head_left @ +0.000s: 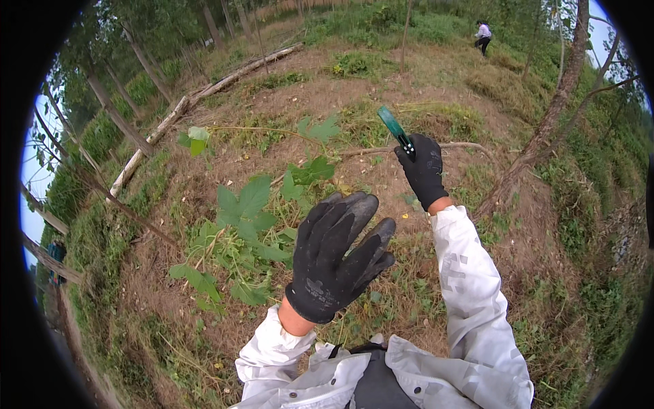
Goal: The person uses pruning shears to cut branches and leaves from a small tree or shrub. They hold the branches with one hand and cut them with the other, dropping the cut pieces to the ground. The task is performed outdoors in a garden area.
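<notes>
My right hand (423,166), in a black work glove, grips a hand tool (392,124). Its long green part points up and to the left, and a black section with bright fasteners sits by my thumb. The rest of the tool is hidden in my fist. In front of my chest, my left hand (340,255) wears a matching glove with a dark coated palm side. Its fingers are spread and extended, with nothing seen in them. Just left of it is a vine (248,204) with large lobed green leaves. A thin stem arches up from the vine's foliage.
A bent branch (460,145) lies behind my right hand. Long pale logs (153,138) stretch along the left. A leaning tree trunk (549,117) rises at right. Another person (482,37) is far off at upper right. Dry grass and weeds cover much of the ground.
</notes>
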Demonstrator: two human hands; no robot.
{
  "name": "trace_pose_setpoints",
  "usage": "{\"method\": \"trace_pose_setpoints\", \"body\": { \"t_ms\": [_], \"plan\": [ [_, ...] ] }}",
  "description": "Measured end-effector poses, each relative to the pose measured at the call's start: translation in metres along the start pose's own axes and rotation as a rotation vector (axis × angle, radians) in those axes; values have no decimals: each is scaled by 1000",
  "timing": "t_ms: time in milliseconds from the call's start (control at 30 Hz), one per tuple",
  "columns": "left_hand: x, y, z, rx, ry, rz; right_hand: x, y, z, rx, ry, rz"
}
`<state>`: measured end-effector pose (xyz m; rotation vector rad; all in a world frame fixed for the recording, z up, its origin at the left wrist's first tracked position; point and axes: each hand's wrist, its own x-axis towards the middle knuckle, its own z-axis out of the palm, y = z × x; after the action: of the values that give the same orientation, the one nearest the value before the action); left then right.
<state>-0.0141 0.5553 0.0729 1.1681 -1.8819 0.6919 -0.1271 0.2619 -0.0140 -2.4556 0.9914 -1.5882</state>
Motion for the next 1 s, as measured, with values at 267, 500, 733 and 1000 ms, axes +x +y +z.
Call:
{"method": "trace_pose_setpoints", "body": {
  "t_ms": [267, 500, 733, 1000],
  "plan": [
    [2, 10, 39, -52, -219, -132, 0, 7, 10, -78, -44, 14],
    [20, -92, 72, 359, -108, -258, -7, 12, 19, -70, 1, -33],
    [-15, -151, 131, 501, -298, -356, -16, 11, 17, -67, -66, -68],
    [-48, -167, 143, 449, -361, -470, -20, 9, 15, -36, -140, -59]
  ]
}}
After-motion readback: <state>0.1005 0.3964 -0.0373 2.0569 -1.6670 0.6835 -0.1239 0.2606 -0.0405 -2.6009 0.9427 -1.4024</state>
